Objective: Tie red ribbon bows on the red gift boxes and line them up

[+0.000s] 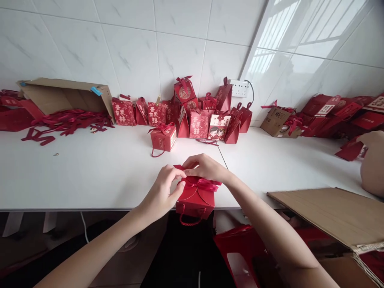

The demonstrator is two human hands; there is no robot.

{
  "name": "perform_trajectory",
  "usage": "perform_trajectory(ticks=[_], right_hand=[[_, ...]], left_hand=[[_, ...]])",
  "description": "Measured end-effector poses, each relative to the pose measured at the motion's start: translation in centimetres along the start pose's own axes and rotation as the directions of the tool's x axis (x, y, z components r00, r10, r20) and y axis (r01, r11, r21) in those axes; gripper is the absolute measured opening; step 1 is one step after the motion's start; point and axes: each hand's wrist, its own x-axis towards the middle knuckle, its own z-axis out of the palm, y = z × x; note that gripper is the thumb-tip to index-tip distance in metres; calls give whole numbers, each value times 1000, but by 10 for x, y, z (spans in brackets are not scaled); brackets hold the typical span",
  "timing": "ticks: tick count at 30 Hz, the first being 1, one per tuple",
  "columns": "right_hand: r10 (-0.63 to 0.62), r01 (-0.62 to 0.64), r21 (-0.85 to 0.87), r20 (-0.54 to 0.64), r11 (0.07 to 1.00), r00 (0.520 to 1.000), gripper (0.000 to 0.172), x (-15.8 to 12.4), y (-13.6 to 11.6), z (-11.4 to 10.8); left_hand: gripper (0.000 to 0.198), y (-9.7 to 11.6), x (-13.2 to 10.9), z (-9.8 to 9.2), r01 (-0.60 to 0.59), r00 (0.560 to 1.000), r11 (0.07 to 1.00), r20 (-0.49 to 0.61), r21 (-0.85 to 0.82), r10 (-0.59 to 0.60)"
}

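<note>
A red gift box (195, 198) with rounded, overlapping top flaps stands at the table's front edge in front of me. Across its top is a red ribbon bow (204, 185), and a twisted cord handle (191, 223) hangs down its near side. My left hand (166, 188) is at the box's left edge, its fingers curled and its thumb and forefinger tips close together on the top. From behind and above, my right hand (207, 167) grips the far part of the top, thumb pressed beside my left forefinger. Some of its fingertips are hidden.
Finished-looking red boxes and bags (199, 124) line the wall; a small corded box (163, 138) stands nearer. Left, a cardboard carton (69, 90) holds loose ribbons (75, 120). Right are more red boxes (321, 106), another person's arm (373, 164) and an open carton (330, 208).
</note>
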Motion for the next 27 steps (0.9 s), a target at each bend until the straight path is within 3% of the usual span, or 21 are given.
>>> perform_trajectory(ticks=[2,7,11,12,14,16,17,20,23,25,27], right_hand=[[23,-22,63,-28,998,999,14,1,0,3],[156,-156,18,-227,988,961,14,-6,-4,-2],[241,-304,-24,-553,952,798,36,-40,10,-22],[303,-353,8,-530,936,792,45,-51,15,-26],[428,-413,118,-326,903,843,56,-72,24,-29],[445,-412,220,-129,884,886,53,-86,30,-29],[422,-386,260,-100,885,901,48,-89,31,-28],[341,-264,327,-207,908,917,36,-84,30,-25],[273,-167,322,-318,932,908,31,-60,28,-27],[242,-153,285,-307,946,921,30,-41,32,-29],[281,-224,232,-250,946,927,30,-26,39,-30]], left_hand=[[18,3,3,-3,-84,996,993,16,77,83],[35,6,13,-9,-166,960,982,241,94,139],[37,4,15,-8,-161,953,985,270,55,140],[37,3,15,-8,-160,952,986,269,38,144],[36,2,15,-6,-159,953,987,265,10,150],[36,1,15,-4,-155,953,988,264,-5,151],[36,0,15,-4,-152,953,988,265,-9,149],[36,0,15,-3,-153,952,988,267,-18,153],[35,-1,15,-4,-167,950,985,263,-32,170],[35,-2,15,-5,-177,948,983,264,-36,181],[36,-3,16,-5,-180,947,983,266,-34,183]])
